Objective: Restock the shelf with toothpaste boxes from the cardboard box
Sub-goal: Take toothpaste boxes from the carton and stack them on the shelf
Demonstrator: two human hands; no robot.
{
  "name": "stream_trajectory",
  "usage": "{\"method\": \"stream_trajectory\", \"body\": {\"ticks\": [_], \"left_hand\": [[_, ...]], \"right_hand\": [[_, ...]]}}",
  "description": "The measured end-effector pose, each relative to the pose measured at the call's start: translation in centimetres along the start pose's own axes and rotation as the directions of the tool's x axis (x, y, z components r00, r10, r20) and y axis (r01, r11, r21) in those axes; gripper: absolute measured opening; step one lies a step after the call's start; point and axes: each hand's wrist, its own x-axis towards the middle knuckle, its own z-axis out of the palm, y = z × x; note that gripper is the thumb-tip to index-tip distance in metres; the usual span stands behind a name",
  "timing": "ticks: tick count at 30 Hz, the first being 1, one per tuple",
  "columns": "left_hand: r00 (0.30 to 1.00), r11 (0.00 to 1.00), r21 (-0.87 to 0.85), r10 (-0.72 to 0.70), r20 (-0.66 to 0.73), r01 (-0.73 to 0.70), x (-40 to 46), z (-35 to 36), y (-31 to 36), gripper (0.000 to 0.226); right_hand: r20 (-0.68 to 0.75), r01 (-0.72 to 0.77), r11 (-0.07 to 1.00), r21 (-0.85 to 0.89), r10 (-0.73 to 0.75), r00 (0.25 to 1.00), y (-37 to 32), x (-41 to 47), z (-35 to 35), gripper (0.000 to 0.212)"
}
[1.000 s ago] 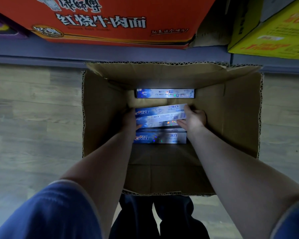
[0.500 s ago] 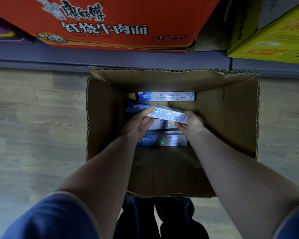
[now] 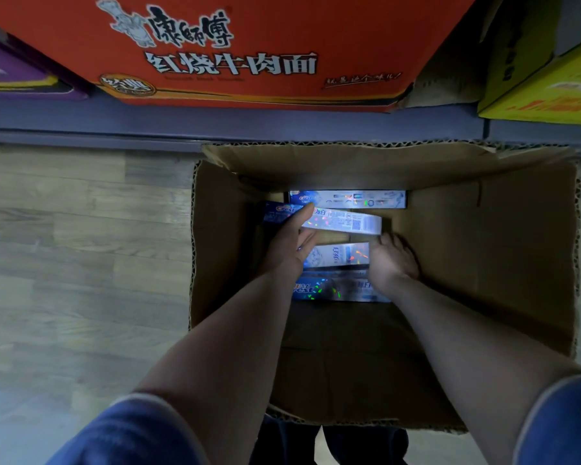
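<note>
— Cardboard, mostly: a brown carton (image 3: 483,263) stood open on the wood-look floor (image 3: 81,263), its far edge just in front of the grey shelf (image 3: 215,124). What was inside?

— Four toothpaste boxes that I could count, all lying flat and lengthwise across the carton's bottom. The far box (image 3: 348,199) lay against the back wall. The near box (image 3: 329,290) lay closest to the person, partly under the right wrist. The middle box (image 3: 337,255) sat between the two hands.

— And the fourth?

— That was the held box (image 3: 346,222), tilted, its left end higher than the others. The left hand (image 3: 287,246) gripped it near that end, thumb laid over its top face and fingers curled beneath.

— What about the right hand (image 3: 394,260)?

— It was down in the carton beside the right end of the middle box, fingers bent downward. Whether they actually had hold of that box I could not tell; the fingertips were hidden.

— Anything on the shelf?

— An orange noodle case (image 3: 249,45) sat directly above the carton, a yellow case (image 3: 550,85) to its right, and a purple case (image 3: 14,72) at the left edge. No toothpaste showed there. Both forearms were bare, with blue sleeves (image 3: 141,431) at the bottom of the view.
</note>
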Motion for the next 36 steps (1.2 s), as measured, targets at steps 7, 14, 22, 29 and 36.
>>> {"method": "stream_trajectory", "body": {"ticks": [7, 14, 22, 29, 36], "left_hand": [[1.000, 0.998, -0.058, -0.002, 0.003, 0.002, 0.0, 1.3, 0.2, 0.025], [0.999, 0.998, -0.055, -0.033, 0.004, 0.034, -1.2, 1.9, 0.8, 0.012], [0.999, 0.994, -0.093, -0.051, 0.011, 0.052, -0.8, 1.4, 0.6, 0.007], [0.999, 0.994, -0.091, -0.052, 0.010, 0.053, -1.5, 1.4, 0.4, 0.009], [0.998, 0.998, -0.043, -0.055, 0.009, 0.055, -7.6, 1.9, 1.5, 0.014]], "right_hand": [[0.018, 0.229, 0.923, -0.310, -0.235, 0.972, -1.9, 0.2, -0.6, 0.040], [0.195, 0.271, 0.923, -0.273, -0.222, 0.955, -1.4, 1.1, -2.8, 0.042], [0.165, 0.171, 0.977, -0.127, -0.149, 0.975, -1.8, 1.3, -2.3, 0.043], [0.180, 0.220, 0.954, -0.203, -0.184, 0.966, -1.9, 0.6, -3.4, 0.039], [0.090, 0.196, 0.977, -0.088, -0.188, 0.978, -2.1, -5.0, -7.1, 0.039]]}}
